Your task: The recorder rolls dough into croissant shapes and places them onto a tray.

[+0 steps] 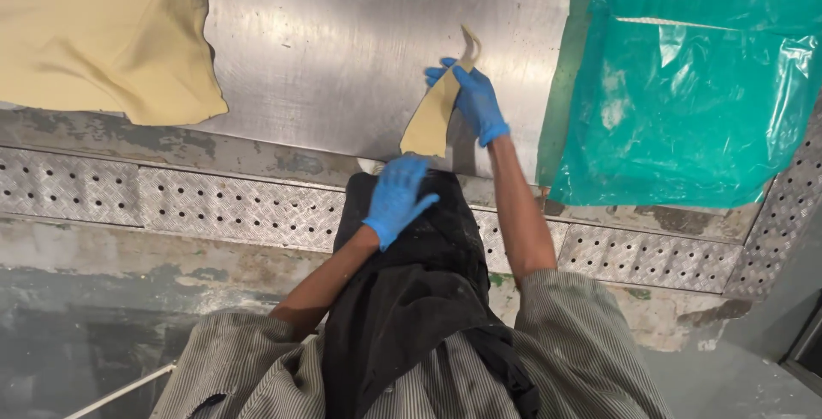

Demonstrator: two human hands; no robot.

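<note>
Dough strip (pixel 431 115) hangs pinched in right hand (pixel 476 104), fingers clamped on its top, lower end near bench (pixel 342 51) edge. Left hand (pixel 396 196) open, empty, resting on black apron (pixel 411 299) below. Risk: thin upper tail stretches, tears under own weight; strip could swing, drop off edge. Large dough sheet (pixel 103 34) far left, green plastic (pixel 685 85) right, both well apart.

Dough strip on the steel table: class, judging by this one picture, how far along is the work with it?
Looks done: a large tan dough sheet lies spread flat at the table's far left corner. In hand: the right hand pinches a narrow dough strip and lifts it off the steel, while the left hand hovers open near the strip's lower end. Left: the strip has not been set down anywhere; green plastic sheeting lies alongside.
</note>
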